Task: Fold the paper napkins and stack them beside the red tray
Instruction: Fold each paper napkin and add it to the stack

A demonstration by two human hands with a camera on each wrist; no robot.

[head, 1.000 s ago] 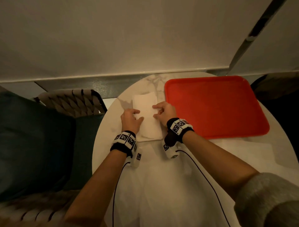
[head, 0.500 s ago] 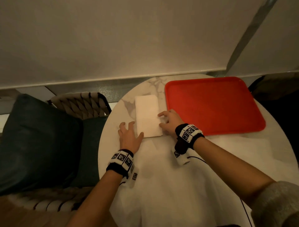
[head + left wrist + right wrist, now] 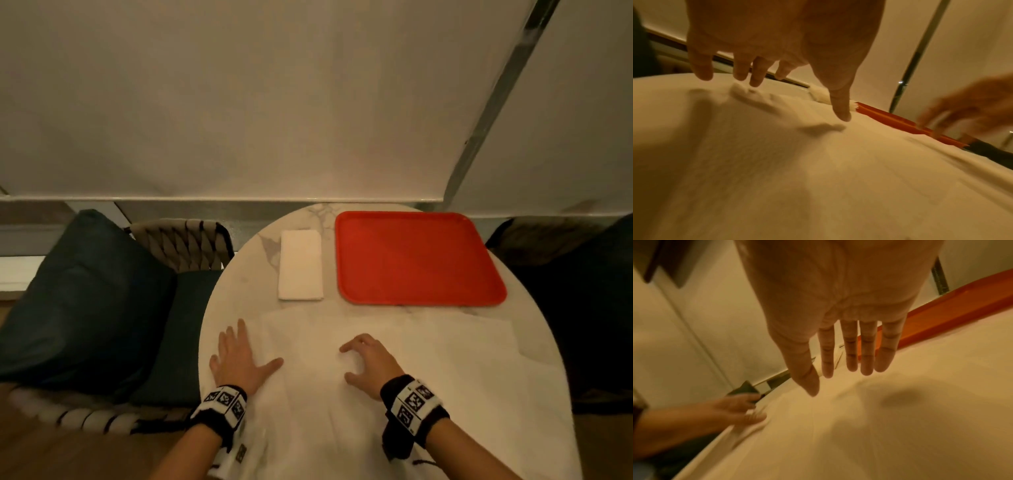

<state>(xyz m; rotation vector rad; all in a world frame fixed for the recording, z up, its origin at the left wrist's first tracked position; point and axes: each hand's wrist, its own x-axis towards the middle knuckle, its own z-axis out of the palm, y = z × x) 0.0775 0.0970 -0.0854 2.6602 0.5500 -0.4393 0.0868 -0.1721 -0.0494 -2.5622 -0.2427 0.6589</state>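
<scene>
Round marble table [image 3: 239,284] held a red tray [image 3: 414,257] at the far right. Folded napkin [image 3: 300,264] lay flat just left of the tray, close beside it but not touching, long side running away from the person. Nothing was on the tray.

Unfolded napkins [image 3: 342,394] lay spread across the near half of the table, overlapping; more sheets [image 3: 479,342] reached to the right below the tray. How many, could not tell.

Left hand [image 3: 238,356] was flat, fingers spread and straight, over the left edge of the spread sheets, thumb pointing right onto the paper. Left wrist view showed its fingertips [image 3: 842,113] just above the paper with shadows under them, so contact was unclear. It held nothing.

Right hand [image 3: 368,363] sat over the middle of the sheets, released, grasping nothing. In the right wrist view its fingers [image 3: 867,353] were straight and close together, hanging above the paper with a shadow beneath. From the head view they looked slightly arched.

Both wrists wore black-and-white marker bands [image 3: 222,404]. A dark cushion [image 3: 85,291] and a woven chair [image 3: 185,243] stood left of the table.
</scene>
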